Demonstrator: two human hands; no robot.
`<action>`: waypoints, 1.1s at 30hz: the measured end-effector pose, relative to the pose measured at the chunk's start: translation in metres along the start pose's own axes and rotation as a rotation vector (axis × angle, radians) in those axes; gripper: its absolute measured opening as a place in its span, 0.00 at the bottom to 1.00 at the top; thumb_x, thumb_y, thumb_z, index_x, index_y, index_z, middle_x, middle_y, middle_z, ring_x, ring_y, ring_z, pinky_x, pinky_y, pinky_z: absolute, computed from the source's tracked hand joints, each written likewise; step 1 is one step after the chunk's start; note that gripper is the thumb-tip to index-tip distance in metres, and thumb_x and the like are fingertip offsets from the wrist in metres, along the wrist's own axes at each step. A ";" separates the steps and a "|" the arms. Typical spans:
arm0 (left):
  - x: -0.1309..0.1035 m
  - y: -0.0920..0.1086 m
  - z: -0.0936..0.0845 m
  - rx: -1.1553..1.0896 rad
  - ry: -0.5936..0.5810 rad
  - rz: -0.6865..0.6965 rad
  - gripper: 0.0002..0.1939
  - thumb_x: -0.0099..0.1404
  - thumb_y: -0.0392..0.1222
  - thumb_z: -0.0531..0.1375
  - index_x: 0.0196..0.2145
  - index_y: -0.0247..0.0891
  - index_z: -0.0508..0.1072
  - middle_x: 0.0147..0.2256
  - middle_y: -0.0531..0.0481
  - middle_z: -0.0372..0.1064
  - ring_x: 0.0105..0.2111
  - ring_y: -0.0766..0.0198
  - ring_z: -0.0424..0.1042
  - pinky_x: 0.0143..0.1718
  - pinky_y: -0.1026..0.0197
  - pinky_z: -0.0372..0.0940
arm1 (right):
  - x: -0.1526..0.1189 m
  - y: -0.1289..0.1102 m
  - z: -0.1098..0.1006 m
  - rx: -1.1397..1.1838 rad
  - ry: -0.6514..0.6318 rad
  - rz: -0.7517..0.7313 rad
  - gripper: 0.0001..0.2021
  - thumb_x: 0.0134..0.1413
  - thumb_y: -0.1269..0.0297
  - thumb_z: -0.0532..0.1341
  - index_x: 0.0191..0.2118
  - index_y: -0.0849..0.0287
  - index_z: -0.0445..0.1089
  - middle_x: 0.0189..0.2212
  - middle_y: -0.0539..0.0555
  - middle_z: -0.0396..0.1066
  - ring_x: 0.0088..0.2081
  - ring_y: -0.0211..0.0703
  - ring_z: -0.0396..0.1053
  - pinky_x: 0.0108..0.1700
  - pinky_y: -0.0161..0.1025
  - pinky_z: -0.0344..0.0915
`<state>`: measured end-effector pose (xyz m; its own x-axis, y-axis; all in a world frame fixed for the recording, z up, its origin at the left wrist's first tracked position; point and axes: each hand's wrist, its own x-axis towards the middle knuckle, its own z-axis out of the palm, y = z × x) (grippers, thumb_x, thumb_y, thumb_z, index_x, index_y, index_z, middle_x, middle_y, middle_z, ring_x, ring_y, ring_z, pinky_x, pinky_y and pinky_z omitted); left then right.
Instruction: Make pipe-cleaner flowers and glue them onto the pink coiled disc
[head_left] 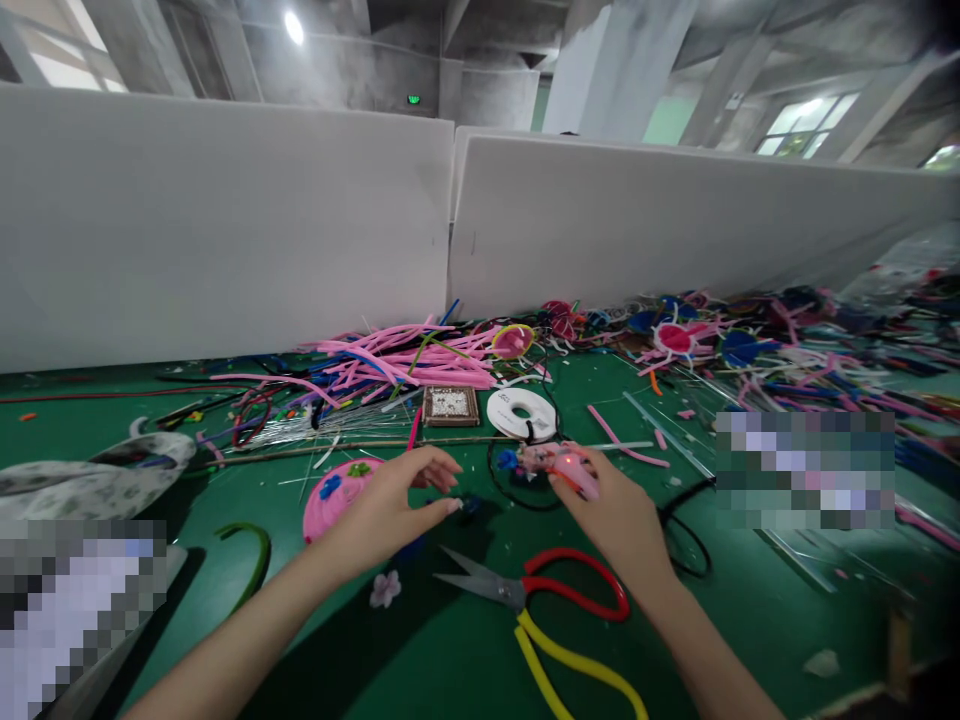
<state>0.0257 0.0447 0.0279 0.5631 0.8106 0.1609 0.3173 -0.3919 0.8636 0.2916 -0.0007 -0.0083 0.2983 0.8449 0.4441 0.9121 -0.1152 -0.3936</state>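
Observation:
My right hand [619, 505] is wrapped round a pink hot glue gun [566, 462], which has a small red light and an orange trigger. Its nozzle end points left, close to a small blue piece [508, 459]. My left hand [420, 495] hovers with thumb and fingers apart and nothing between them. Partly behind that wrist lies a pink round piece [322, 510] bearing blue and green flowers. A small dark blue piece [471, 508] is by the left thumb tip, too blurred to name. Below the hands lie scissors [510, 592] with red and yellow handles, blades spread.
A pale pink flower [385, 589] and a curved green strip [259, 560] lie on the green table. Behind are a white spool [523, 413], a small brown-framed box [450, 406] and a heap of pink pipe cleaners [397, 355]. White panels [225, 230] stand along the back.

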 end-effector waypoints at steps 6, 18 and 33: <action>-0.011 0.007 -0.002 0.033 0.072 -0.023 0.16 0.58 0.39 0.63 0.44 0.41 0.67 0.45 0.49 0.69 0.46 0.59 0.68 0.48 0.56 0.63 | -0.009 -0.037 -0.018 -0.086 0.164 -0.269 0.12 0.55 0.57 0.58 0.39 0.59 0.74 0.37 0.59 0.75 0.42 0.54 0.68 0.44 0.49 0.59; -0.013 0.006 -0.013 0.122 0.090 0.107 0.13 0.58 0.38 0.63 0.41 0.41 0.69 0.42 0.50 0.70 0.45 0.59 0.68 0.46 0.58 0.61 | -0.009 -0.104 -0.009 0.460 -0.382 -0.428 0.08 0.54 0.59 0.62 0.26 0.54 0.72 0.26 0.48 0.74 0.33 0.42 0.70 0.37 0.41 0.64; -0.023 0.017 -0.035 0.158 0.148 0.065 0.07 0.61 0.36 0.59 0.39 0.41 0.69 0.35 0.53 0.71 0.37 0.63 0.70 0.39 0.61 0.63 | -0.010 -0.079 0.016 0.330 -0.355 -0.523 0.10 0.53 0.74 0.56 0.37 0.57 0.73 0.32 0.53 0.76 0.35 0.44 0.72 0.38 0.41 0.67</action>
<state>-0.0084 0.0351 0.0560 0.4717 0.8321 0.2919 0.4065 -0.4989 0.7654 0.2126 0.0082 0.0056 -0.3160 0.8718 0.3744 0.7610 0.4685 -0.4487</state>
